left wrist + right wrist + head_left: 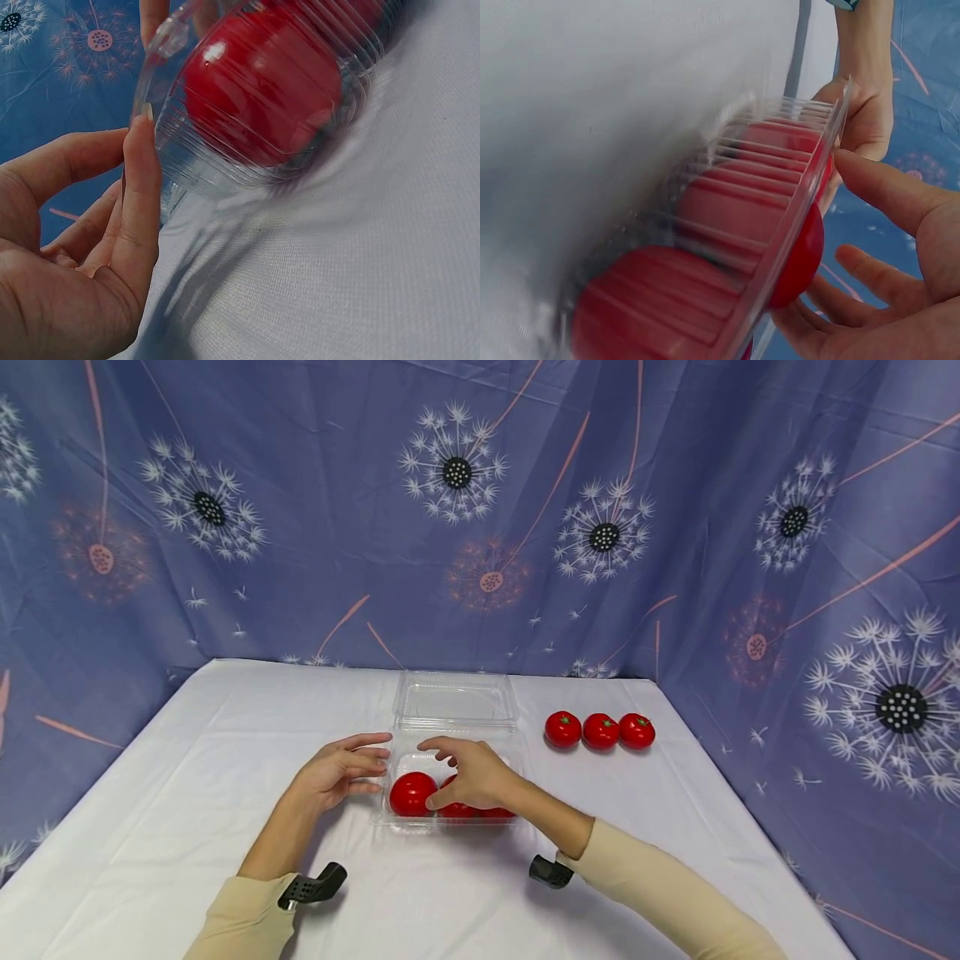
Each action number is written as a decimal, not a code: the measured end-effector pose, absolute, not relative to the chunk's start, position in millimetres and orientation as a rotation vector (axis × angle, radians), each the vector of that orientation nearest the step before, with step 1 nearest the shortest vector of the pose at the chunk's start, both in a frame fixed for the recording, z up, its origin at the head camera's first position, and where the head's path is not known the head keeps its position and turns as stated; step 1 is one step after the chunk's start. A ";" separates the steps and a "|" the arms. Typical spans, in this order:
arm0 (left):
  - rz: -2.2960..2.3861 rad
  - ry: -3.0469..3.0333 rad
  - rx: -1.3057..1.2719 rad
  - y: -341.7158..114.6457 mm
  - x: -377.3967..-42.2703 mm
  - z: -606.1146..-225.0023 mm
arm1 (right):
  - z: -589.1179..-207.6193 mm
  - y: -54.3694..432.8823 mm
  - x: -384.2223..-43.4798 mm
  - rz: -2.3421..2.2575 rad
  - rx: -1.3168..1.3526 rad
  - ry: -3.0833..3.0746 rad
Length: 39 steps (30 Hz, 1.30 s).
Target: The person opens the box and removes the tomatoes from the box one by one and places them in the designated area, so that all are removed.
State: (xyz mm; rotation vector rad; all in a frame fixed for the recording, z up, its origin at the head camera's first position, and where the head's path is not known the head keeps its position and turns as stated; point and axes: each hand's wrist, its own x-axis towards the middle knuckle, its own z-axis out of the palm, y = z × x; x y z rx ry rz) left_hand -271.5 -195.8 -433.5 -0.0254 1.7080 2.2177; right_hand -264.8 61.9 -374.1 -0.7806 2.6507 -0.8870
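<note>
A clear plastic clamshell box (405,827) holds three tomatoes in its front row: a left one (410,794), a middle one (452,811) and a right one (497,813), the last two partly hidden by my right hand (478,774). That hand is over the box with its thumb and fingers spread apart. In the right wrist view its fingers (870,274) are near the tomatoes and grip none of them. At the box's left side is my left hand (337,772), its fingers extended; in the left wrist view the fingertips (141,139) touch the rim.
The box's hinged lid (457,702) lies folded back behind it. Three more tomatoes (601,732) sit in a row at the back right of the white-covered table (187,777). A blue dandelion-print curtain (337,527) hangs behind and at the sides.
</note>
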 end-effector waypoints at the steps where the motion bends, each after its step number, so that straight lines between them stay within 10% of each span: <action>1: 2.217 1.708 -0.025 -195.7 -271.4 -433.4 | -374.5 60.5 -264.8 -0.872 -0.792 2.653; 39: 2.225 1.697 -0.013 -194.8 -270.7 -433.9 | -386.3 40.9 -270.8 -0.651 -0.892 2.618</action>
